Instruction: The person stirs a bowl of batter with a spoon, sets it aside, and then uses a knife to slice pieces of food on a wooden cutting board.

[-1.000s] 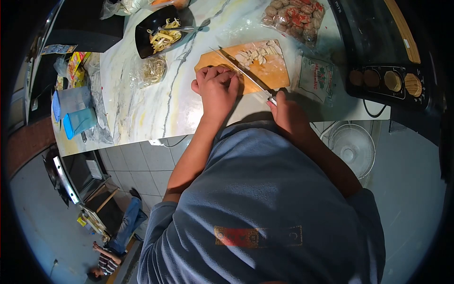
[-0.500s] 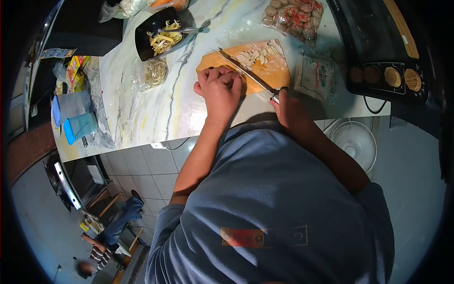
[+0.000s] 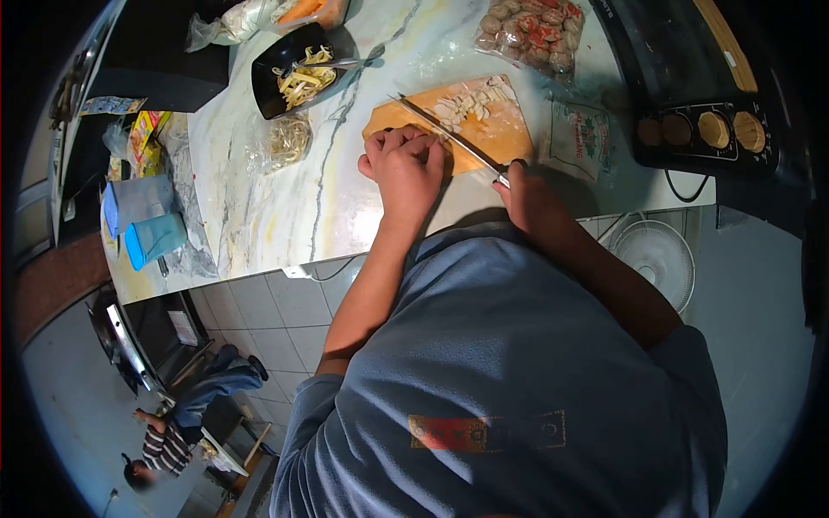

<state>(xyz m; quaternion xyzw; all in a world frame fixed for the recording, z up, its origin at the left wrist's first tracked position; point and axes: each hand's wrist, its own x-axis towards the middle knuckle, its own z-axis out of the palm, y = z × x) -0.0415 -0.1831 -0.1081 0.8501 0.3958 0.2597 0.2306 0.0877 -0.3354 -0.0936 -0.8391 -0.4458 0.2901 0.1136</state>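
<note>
A wooden cutting board (image 3: 507,138) lies on the marble-patterned counter, with pale thin slices (image 3: 475,104) heaped on its far right part. My right hand (image 3: 533,200) is closed around the handle of a long knife (image 3: 453,136), whose blade crosses the board diagonally with the tip to the far left. On the board's near left part, my left hand (image 3: 408,177) has its fingers curled down close beside the blade. Whatever lies under those fingers is hidden.
Beyond the board sit a black bowl (image 3: 262,79) of yellowish strips with a spoon, a small bag of sprouts (image 3: 287,142) and a bag of meatballs (image 3: 534,34). A black stove (image 3: 691,86) stands right. Blue-lidded containers (image 3: 160,240) are left. Another person (image 3: 164,449) sits behind.
The view has shifted slightly. Both hands and the knife keep nearly the same place on the board. The seated person in the background has changed posture.
</note>
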